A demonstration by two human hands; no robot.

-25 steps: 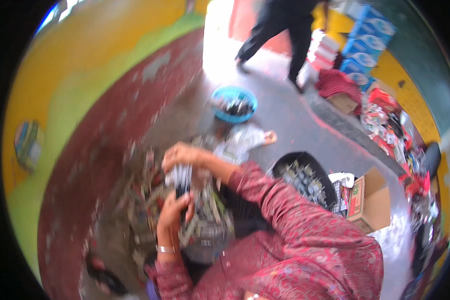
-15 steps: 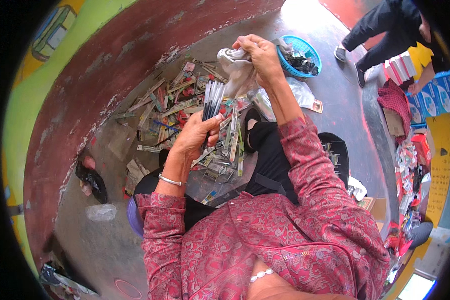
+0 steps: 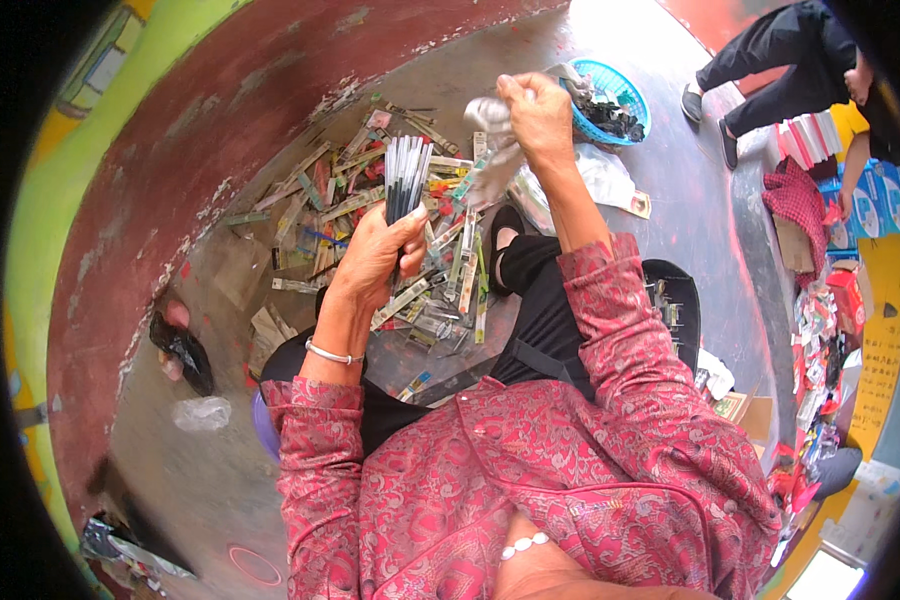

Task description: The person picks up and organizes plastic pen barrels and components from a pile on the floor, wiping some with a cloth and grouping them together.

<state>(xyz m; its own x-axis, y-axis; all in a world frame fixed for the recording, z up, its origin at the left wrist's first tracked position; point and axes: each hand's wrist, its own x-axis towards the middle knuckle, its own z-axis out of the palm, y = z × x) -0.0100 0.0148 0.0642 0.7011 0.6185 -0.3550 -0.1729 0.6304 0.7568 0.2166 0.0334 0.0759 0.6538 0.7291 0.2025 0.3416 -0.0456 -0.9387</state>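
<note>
My left hand (image 3: 378, 250) is closed around an upright bundle of pen refills (image 3: 405, 178), dark at the lower part with clear tubes at the top. Up and to the right, my right hand (image 3: 542, 122) pinches a greyish-white cloth (image 3: 494, 178), which hangs down blurred by motion. A gap lies between the cloth and the refills. Below both hands, a heap of loose pens and slim packaged refills (image 3: 465, 262) covers the floor, partly hidden by my left hand.
A blue basket (image 3: 607, 73) with dark pieces stands beyond my right hand, near a whitish plastic bag (image 3: 602, 178). A black bag (image 3: 188, 358) and clear plastic (image 3: 202, 414) lie left. Another person (image 3: 770, 70) is at the far right, near blue boxes (image 3: 882, 195). A red wall (image 3: 150, 190) curves along the left.
The refill bundle has moved slightly left and up in my left hand. My right hand has shifted a little right, and the cloth has swung and now hangs lower.
</note>
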